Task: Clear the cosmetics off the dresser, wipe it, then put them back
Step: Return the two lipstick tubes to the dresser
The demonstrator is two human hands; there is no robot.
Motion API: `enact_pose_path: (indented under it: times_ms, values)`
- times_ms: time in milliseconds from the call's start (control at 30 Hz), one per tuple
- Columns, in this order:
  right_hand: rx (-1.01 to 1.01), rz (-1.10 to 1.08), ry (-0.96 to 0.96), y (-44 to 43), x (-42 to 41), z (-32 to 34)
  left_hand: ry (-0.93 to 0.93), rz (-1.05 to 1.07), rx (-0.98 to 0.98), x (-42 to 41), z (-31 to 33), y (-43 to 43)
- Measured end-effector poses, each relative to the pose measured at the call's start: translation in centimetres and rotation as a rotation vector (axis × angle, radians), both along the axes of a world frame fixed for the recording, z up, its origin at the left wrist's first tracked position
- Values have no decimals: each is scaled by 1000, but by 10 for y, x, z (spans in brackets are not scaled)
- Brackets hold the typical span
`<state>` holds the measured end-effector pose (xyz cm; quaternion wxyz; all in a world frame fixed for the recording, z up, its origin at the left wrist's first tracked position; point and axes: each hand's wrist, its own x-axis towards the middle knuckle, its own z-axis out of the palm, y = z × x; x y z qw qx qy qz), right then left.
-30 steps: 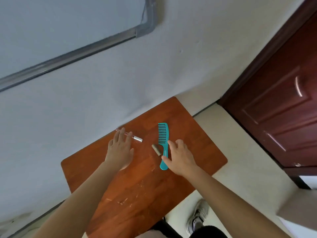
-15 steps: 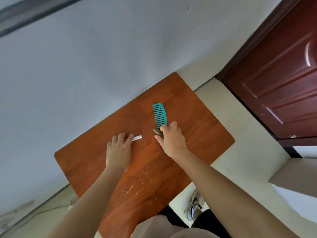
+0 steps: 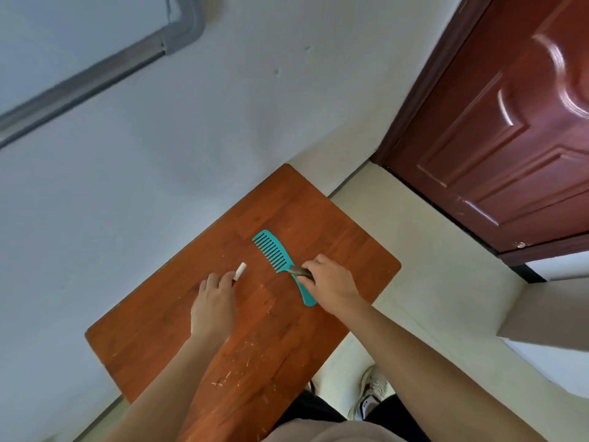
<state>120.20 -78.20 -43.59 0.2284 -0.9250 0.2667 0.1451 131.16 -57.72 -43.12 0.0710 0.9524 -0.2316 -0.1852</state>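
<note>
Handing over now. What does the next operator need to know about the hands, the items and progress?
Left hand: fingers over the white-capped tube; grip unclear.
Right hand: pinches the dark tube at the teal comb handle.
All three items are over the dresser top.
Done: nothing cleared that shows here.
Left: clear the items off, wipe, put them back.

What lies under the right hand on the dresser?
Under the right hand: the handle of the teal comb and a small dark tube, held by the fingers. Its other end is covered.
</note>
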Motion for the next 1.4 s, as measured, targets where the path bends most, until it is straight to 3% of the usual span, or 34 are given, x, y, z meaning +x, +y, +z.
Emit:
enact_pose_path:
  times_ms: [167,333,633,967,1167,1400]
  values:
    - [-103,-221,-128,-61,-52,37,-62,-67,-231,-6,53,-77]
    - [-261,-488,-356,-135,-145,96,-197,-292,-541,-44,116,-186]
    - [-531,-916,-628,-229,-411,171,-160,-707,-865,-270,188,-359]
    - [-659,-1368,-732,-257,-713,181,60,-1065,-985,-557,209,-491]
    - [-576,-1564,-691,-282,-794,158,230,-1215,-949,-654,189,-552]
    - [-552,-1649,-674,-370,-881,139,487,-1179,-933,-754,161,-674]
